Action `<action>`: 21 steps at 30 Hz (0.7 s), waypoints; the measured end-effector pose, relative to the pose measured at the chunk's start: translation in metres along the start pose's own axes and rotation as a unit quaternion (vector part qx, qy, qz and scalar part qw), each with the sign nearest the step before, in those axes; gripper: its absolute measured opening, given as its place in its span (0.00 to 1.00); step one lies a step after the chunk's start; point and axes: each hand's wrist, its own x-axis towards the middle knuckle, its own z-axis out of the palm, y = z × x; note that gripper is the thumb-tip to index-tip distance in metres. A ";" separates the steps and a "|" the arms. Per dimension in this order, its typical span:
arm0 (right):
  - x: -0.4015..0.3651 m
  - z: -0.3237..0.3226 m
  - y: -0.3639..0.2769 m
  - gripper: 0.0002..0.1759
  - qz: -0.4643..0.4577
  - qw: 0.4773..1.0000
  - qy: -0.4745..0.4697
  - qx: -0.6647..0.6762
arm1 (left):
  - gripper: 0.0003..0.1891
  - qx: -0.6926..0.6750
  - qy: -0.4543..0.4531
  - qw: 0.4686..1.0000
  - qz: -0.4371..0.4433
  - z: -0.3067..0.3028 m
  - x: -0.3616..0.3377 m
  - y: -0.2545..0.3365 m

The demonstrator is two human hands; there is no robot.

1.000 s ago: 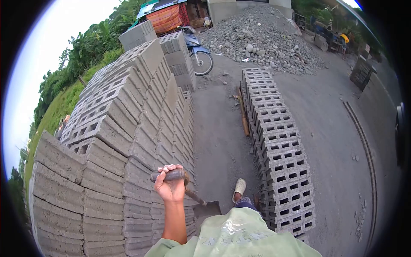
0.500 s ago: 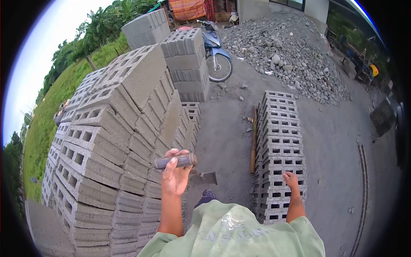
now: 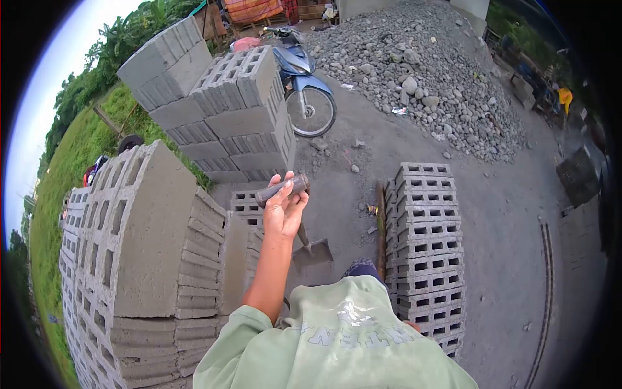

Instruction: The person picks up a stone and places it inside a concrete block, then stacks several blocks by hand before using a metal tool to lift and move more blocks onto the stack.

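My left hand [image 3: 284, 211] is closed around a dark, worn cylindrical crosswise grip [image 3: 284, 190], held out in front of my chest. Below the hand, a shaft runs down to the flat metal blade of a shovel [image 3: 313, 254] above the ground, so the grip looks like the shovel's handle; the joint is hidden behind my hand. Only a sliver of my right hand [image 3: 413, 326] shows past the shirt, close beside the row of hollow concrete blocks [image 3: 429, 246]. Its fingers are hidden.
Tall stacks of concrete blocks [image 3: 152, 240] stand on my left, with another stack [image 3: 227, 120] further ahead. A blue motorbike [image 3: 304, 91] is parked behind that one. Gravel [image 3: 414, 71] is heaped at the back. A pole [image 3: 381, 227] lies along the right row.
My left hand has moved up and to the right with the shovel, and the blade has shifted slightly. My right hand has dropped back toward my body. The view has advanced and turned.
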 end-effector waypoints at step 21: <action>0.265 0.273 -0.803 0.16 -0.404 0.892 0.092 -0.180 | 0.22 -0.198 0.108 0.947 0.228 0.077 0.604 -0.019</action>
